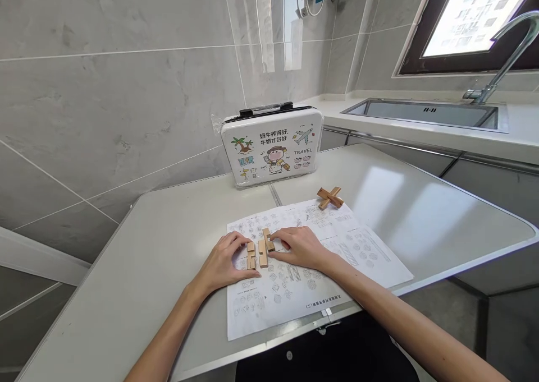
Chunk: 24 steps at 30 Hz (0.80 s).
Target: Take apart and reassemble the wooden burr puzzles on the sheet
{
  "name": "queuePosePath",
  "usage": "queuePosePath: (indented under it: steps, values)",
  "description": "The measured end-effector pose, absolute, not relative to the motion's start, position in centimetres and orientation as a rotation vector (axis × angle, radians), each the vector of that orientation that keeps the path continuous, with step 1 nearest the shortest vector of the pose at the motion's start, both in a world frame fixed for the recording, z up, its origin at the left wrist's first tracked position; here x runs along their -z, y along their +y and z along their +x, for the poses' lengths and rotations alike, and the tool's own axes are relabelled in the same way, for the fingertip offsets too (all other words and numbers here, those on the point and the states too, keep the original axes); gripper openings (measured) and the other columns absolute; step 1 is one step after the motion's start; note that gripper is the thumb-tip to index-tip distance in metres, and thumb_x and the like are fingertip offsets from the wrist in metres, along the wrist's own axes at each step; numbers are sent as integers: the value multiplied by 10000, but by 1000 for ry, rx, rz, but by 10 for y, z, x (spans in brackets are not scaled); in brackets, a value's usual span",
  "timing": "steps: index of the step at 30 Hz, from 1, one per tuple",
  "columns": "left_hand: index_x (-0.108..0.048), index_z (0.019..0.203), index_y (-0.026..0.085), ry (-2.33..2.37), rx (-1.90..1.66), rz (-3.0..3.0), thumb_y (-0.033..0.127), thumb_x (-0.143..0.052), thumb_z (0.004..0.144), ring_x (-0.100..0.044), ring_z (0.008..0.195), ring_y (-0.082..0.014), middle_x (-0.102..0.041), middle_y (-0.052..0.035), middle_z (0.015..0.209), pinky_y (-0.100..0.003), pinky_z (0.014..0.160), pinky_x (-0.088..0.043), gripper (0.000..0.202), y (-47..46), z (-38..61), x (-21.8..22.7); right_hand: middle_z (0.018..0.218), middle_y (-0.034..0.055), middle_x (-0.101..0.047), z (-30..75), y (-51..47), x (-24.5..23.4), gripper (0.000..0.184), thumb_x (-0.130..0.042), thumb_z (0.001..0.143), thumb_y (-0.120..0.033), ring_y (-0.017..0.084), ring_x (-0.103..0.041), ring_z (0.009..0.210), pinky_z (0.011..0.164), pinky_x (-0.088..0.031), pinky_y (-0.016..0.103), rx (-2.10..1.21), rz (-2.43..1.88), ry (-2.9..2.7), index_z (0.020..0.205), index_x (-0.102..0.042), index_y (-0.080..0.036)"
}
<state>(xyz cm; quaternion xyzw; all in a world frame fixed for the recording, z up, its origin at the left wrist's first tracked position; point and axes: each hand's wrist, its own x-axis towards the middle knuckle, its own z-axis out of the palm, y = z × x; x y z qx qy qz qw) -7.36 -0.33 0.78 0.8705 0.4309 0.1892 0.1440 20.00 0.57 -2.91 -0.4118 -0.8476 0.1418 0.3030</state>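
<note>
Wooden middle block (263,254) points away longways, nearer the right hand (302,245). Half curled, that hand pinches the right block (266,234); the half-curled left hand (221,263) holds the left block (251,254).

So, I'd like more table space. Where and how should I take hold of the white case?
By the black handle, probably from above: the white case stands on edge, and the handle runs along its top. The wall behind makes the back a poorer approach. Clear plastic covers it, so grip firmly.
</note>
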Motion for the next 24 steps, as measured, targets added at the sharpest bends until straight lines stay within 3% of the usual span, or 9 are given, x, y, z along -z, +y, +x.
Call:
queuePosePath:
  steps: [3, 7, 13, 17, 24]
  values:
    - [-631, 1176, 244, 1209, -547, 2543, 644, -845, 711, -633, 966, -257, -670, -70, 1098, -389, 873, -510, 650, -4, -70, -8, 745, 7, -691, 199, 5, 31, 207, -697, 935, -417, 160, -600, 639, 575, -285, 265, -335, -1106, -2232, 1033, -718, -236]
    - [-632, 1156, 236, 1203, -589, 2553, 642, -834, 724, -637, 921, -246, -688, -61, 1044, -384, 857, -504, 627, -6, -68, -10, 695, -22, -669, 202, 5, 29, 157, -698, 910, -352, 152, -598, 609, 608, -377, 260, -474, -1125, -2115, 1029, -702, -250]
    - [-616, 1198, 235, 1372, -679, 2425, 641, -824, 736, -630, 855, -224, -683, -47, 1001, -354, 777, -513, 649, -9, -71, -9, 886, 14, -761, 202, 12, 16, 309, -643, 969, -476, 140, -639, 545, 602, -501, 286, -1187, -914, -1766, 1168, -609, -241]
    - [-574, 1283, 247, 1489, -771, 2237, 615, -817, 756, -647, 818, -208, -677, -14, 928, -339, 745, -525, 688, -9, -72, -5, 974, 47, -789, 194, 19, 0, 385, -652, 956, -522, 158, -698, 575, 508, -460, 256, -1527, -725, -1742, 1212, -608, -238]
    - [-526, 1317, 257, 1355, -915, 1965, 458, -831, 782, -691, 838, -180, -717, -12, 962, -337, 820, -570, 647, -10, -67, -3, 893, 58, -792, 175, 27, -5, 412, -694, 926, -535, 169, -727, 632, 477, -440, 219, -1864, -530, -1810, 1173, -676, -205]
